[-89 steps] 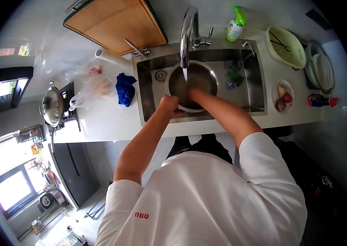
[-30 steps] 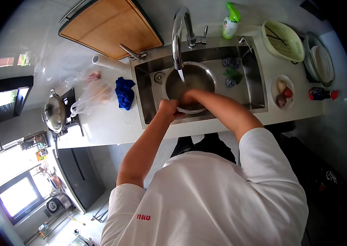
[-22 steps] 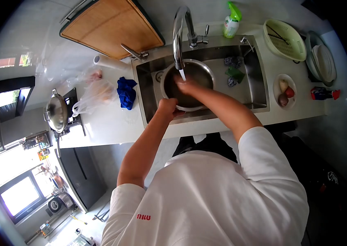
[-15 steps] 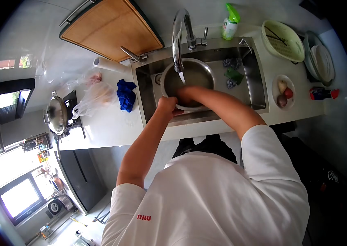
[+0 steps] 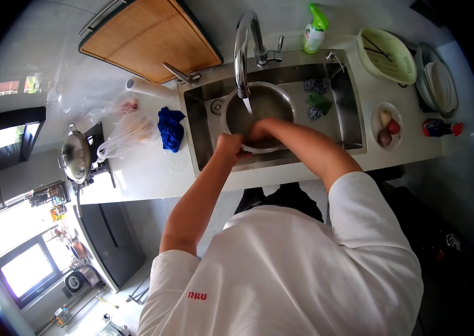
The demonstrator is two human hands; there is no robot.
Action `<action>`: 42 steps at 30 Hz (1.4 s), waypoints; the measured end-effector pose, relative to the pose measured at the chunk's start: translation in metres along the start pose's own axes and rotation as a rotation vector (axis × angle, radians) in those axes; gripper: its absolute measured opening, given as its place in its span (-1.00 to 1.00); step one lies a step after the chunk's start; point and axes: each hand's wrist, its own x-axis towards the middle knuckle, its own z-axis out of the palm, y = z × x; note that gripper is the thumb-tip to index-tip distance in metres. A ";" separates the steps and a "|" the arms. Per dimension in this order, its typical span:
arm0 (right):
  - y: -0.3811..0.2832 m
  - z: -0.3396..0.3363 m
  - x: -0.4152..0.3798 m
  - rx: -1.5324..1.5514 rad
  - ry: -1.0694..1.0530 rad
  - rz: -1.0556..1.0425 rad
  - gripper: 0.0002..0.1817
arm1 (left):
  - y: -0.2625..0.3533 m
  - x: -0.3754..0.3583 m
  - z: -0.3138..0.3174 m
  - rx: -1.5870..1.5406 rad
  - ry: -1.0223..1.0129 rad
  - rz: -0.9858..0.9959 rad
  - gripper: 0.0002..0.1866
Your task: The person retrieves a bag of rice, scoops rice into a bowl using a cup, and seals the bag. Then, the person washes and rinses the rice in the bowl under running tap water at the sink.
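Observation:
A round metal bowl (image 5: pixel 279 103) stands in the left half of the steel sink (image 5: pixel 349 126), with cloudy water inside. From the curved faucet (image 5: pixel 241 61) a stream runs down into it. My left hand (image 5: pixel 230 147) is closed on the bowl's near left rim. My right hand (image 5: pixel 257 130) reaches down inside the bowl near its front wall; its fingers are hidden, so what they hold, if anything, does not show.
Scrubbers and a green sponge (image 5: pixel 320 103) lie at the sink's right. A blue cloth (image 5: pixel 171 130) and plastic bag (image 5: pixel 128 131) sit left. Rightward are a spray bottle (image 5: pixel 315 33), green basket (image 5: pixel 380 61) and oval dish (image 5: pixel 381 115) of vegetables. A cutting board (image 5: pixel 153 42) leans behind.
My right hand has shifted slightly within the bowl. Water keeps running, and my left hand stays on the rim. The whole view has moved very slightly.

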 end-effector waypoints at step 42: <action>0.037 0.008 0.093 -0.015 0.027 -0.050 -0.49 | -0.001 0.016 -0.002 -0.014 0.002 0.041 -0.74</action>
